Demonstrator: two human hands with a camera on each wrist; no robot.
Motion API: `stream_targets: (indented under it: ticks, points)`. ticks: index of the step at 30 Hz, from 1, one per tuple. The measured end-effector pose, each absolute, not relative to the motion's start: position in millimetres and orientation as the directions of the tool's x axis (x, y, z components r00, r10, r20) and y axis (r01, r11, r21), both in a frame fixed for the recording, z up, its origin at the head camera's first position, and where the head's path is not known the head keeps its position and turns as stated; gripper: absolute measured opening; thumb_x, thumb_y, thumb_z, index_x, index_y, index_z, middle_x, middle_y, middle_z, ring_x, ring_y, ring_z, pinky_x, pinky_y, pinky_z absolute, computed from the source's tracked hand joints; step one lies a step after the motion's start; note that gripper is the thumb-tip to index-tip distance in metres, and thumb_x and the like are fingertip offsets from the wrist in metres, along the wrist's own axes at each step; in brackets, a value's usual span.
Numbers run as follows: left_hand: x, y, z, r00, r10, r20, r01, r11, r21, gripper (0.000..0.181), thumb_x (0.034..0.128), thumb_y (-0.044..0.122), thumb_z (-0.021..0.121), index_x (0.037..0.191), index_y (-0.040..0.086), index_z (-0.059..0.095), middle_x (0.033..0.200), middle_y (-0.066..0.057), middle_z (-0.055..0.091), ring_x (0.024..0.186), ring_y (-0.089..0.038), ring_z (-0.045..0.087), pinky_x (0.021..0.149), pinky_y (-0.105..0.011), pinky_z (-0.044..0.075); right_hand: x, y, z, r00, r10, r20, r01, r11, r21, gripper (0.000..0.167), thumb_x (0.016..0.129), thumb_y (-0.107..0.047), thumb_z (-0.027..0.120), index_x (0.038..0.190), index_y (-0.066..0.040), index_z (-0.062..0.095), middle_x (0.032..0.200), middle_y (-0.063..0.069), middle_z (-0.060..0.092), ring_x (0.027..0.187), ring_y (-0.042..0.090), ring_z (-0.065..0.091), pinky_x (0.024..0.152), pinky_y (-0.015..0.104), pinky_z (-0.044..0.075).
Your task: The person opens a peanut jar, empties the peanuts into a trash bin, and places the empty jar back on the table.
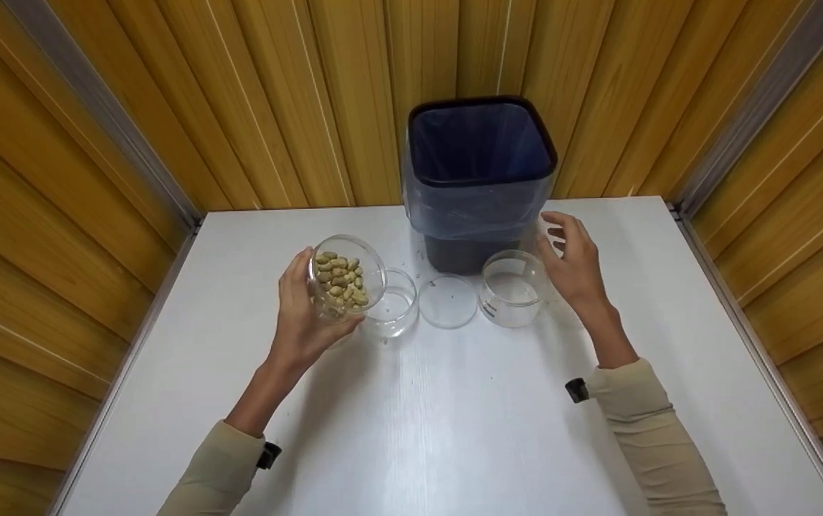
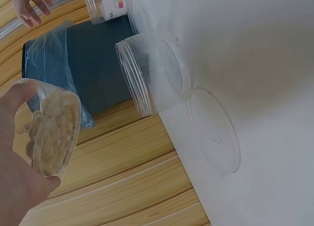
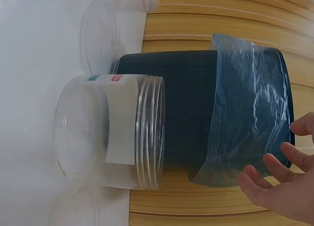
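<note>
My left hand [image 1: 302, 315] grips a clear plastic jar [image 2: 73, 120] around its side, lifted above the table and tilted. Inside are tan nuts [image 1: 340, 278] that look like peanuts in their shells. My right hand [image 1: 575, 269] is raised with loosely bent fingers and holds nothing. It is beside the bin [image 3: 169, 110], which has a translucent bag liner [image 3: 248, 108] folded over its rim. Just left of that hand stands a clear jar [image 3: 122, 162] with a white label. Another clear jar [image 2: 164, 96] stands right of the held one.
A clear round lid [image 1: 448, 301] lies between the two standing jars. Below the held jar lies another lid [image 2: 214, 132], and part of a further lid [image 3: 76, 209] shows beside the labelled jar. Small crumbs dot the white table [image 1: 419, 401]. Wood-patterned panels [image 1: 275, 100] enclose it.
</note>
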State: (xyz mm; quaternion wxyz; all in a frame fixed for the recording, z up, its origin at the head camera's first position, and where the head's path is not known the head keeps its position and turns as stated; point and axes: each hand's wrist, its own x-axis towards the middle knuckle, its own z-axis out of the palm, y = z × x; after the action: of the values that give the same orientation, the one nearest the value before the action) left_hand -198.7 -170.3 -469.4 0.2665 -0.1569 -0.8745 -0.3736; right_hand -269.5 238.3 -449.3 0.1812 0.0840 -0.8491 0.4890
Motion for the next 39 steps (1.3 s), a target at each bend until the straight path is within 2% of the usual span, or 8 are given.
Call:
stream_targets:
  ticks: [6,15,18,21,27,30,35,39]
  points:
    - [-200.1,-171.2,-468.2,-0.801,0.079,0.594,0.477,0.684,0.552,0.127,0.0586,0.022,0.100,0.158,0.007,0.023,0.157,-0.018,0.032,0.142,-0.032,0.035,0.113,-0.050,0.042,-296.6,245.1,-427.4,-0.922,0.129,0.366,-0.267,0.474,-0.839,0.043,0.105,-0.026,0.051,0.138,0.001,0.053,0.135,0.016,0.057,0.120,0.031,0.059,0.104,0.047,0.049]
    - [-200.7,-170.7,-470.7,-0.809,0.089,0.581,0.473,0.686,0.553,0.126,0.0602,0.021,0.100,0.158,0.006,0.022,0.157,-0.019,0.030,0.143,-0.033,0.033,0.114,-0.049,0.041,-318.8,243.1,-403.8,-0.950,0.138,0.279,-0.195,0.438,-0.878,0.049,0.107,-0.032,0.046,0.143,0.001,0.049,0.141,0.018,0.054,0.127,0.032,0.056,0.104,0.041,0.048]
    - [-201.1,-170.8,-471.1,-0.810,0.087,0.580,0.474,0.680,0.560,0.126,0.0598,0.020,0.100,0.158,0.006,0.022,0.157,-0.019,0.030,0.143,-0.033,0.033,0.113,-0.049,0.042,-326.0,244.6,-396.0,-0.971,0.125,0.206,-0.148,0.364,-0.920,0.052,0.107,-0.037,0.044,0.146,-0.002,0.046,0.137,0.016,0.053,0.124,0.028,0.056,0.100,0.036,0.052]
    - [-201.6,-170.5,-471.1,-0.810,0.087,0.580,0.476,0.674,0.564,0.126,0.0600,0.020,0.100,0.158,0.006,0.022,0.157,-0.019,0.030,0.144,-0.033,0.033,0.114,-0.049,0.041,-332.2,246.0,-391.6,-0.984,0.116,0.138,-0.104,0.261,-0.960,0.052,0.107,-0.039,0.043,0.144,-0.003,0.044,0.123,0.012,0.054,0.109,0.020,0.060,0.094,0.032,0.055]
    - [-202.1,-170.9,-471.8,-0.802,0.090,0.591,0.489,0.668,0.561,0.127,0.0587,0.021,0.100,0.158,0.006,0.023,0.157,-0.019,0.031,0.143,-0.032,0.033,0.115,-0.049,0.040,-341.9,247.1,-391.6,-0.993,0.116,0.007,-0.012,-0.039,-0.999,0.036,0.107,-0.031,0.047,0.130,-0.004,0.047,0.111,0.008,0.051,0.088,0.014,0.061,0.078,0.023,0.057]
    - [-201.8,-171.1,-472.9,-0.800,0.090,0.593,0.489,0.669,0.559,0.128,0.0587,0.021,0.100,0.159,0.006,0.022,0.157,-0.019,0.030,0.143,-0.033,0.033,0.114,-0.049,0.040,-345.9,248.0,-394.5,-0.993,0.112,-0.039,0.025,-0.125,-0.992,0.036,0.107,-0.031,0.049,0.129,-0.003,0.047,0.115,0.008,0.049,0.088,0.015,0.061,0.082,0.028,0.058]
    - [-202.5,-171.1,-473.1,-0.797,0.093,0.597,0.495,0.667,0.557,0.128,0.0591,0.021,0.100,0.159,0.006,0.021,0.158,-0.019,0.029,0.143,-0.033,0.032,0.115,-0.050,0.040,-348.5,249.3,-397.9,-0.993,0.099,-0.067,0.054,-0.129,-0.990,0.048,0.105,-0.037,0.051,0.136,-0.002,0.043,0.119,0.006,0.046,0.095,0.017,0.061,0.102,0.043,0.052]
    - [-203.6,-170.8,-471.8,-0.795,0.094,0.599,0.496,0.670,0.553,0.127,0.0593,0.022,0.100,0.158,0.005,0.022,0.158,-0.019,0.030,0.144,-0.034,0.032,0.115,-0.051,0.040,-347.6,248.8,-396.8,-0.993,0.103,-0.060,0.047,-0.122,-0.991,0.040,0.103,-0.039,0.056,0.123,-0.006,0.046,0.114,0.006,0.046,0.092,0.017,0.059,0.109,0.053,0.045]
